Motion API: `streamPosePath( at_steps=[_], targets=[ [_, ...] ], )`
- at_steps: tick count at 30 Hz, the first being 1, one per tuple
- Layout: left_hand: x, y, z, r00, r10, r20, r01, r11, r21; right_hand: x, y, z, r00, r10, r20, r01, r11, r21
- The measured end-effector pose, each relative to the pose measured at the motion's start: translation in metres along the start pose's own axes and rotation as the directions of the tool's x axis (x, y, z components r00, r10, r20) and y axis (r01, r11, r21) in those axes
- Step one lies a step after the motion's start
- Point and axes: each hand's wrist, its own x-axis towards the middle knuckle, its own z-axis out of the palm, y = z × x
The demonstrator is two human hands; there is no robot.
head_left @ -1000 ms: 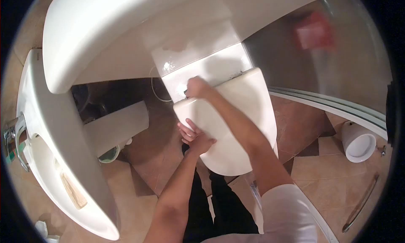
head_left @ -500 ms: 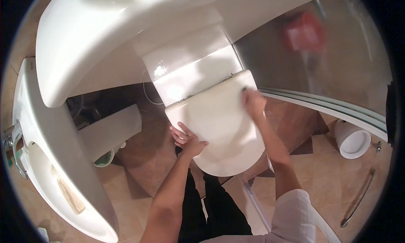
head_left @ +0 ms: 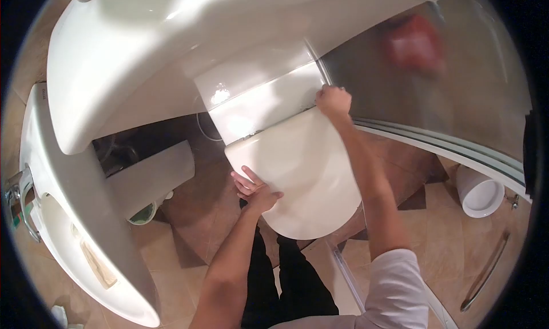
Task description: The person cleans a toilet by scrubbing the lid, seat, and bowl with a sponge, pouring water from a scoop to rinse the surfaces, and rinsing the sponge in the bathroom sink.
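Observation:
A closed white toilet lid [head_left: 303, 180] lies in the middle of the head view, its rounded end towards me. My left hand [head_left: 260, 194] rests over the lid's left edge with fingers spread. At the far right hinge corner is my right hand [head_left: 335, 102], its fingers curled closed; whatever they may hold is hidden. Behind the hinge line is the white, shiny back part of the toilet [head_left: 269, 103].
A large white curved fixture [head_left: 131, 60] overhangs the far side. On the left stands a washbasin [head_left: 108, 300] with a chrome tap [head_left: 26, 203]. To the right are a glass door's rail [head_left: 446, 146], a blurred red object [head_left: 414, 46] and a white round container [head_left: 480, 197].
My right hand has moved from the lid's right side up and away to the hinge corner. My left hand stays in place on the lid's edge.

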Motion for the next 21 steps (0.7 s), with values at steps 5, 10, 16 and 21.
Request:
streamPosePath(
  at_steps=[5, 10, 16, 21],
  targets=[
    [0.006, -0.005, 0.005, 1.000, 0.015, 0.004, -0.015, 1.000, -0.013, -0.099, -0.137, 0.040, 0.897, -0.381, -0.224, 0.439, 0.825, 0.356],
    [0.001, 0.000, 0.003, 1.000, 0.021, -0.017, -0.021, 1.000, -0.010, -0.139, -0.179, 0.030, 0.607, -0.707, -0.364, 0.793, 0.510, 0.332],
    [0.005, -0.007, 0.008, 0.998, 0.059, -0.004, -0.059, 0.997, -0.044, -0.025, -0.049, 0.018, 0.953, -0.304, -0.016, 0.304, 0.951, 0.061],
    [0.004, -0.010, 0.010, 0.998, 0.057, 0.020, -0.057, 0.998, -0.033, -0.031, -0.121, 0.030, 0.915, -0.229, 0.331, 0.219, 0.973, 0.068]
  ],
)
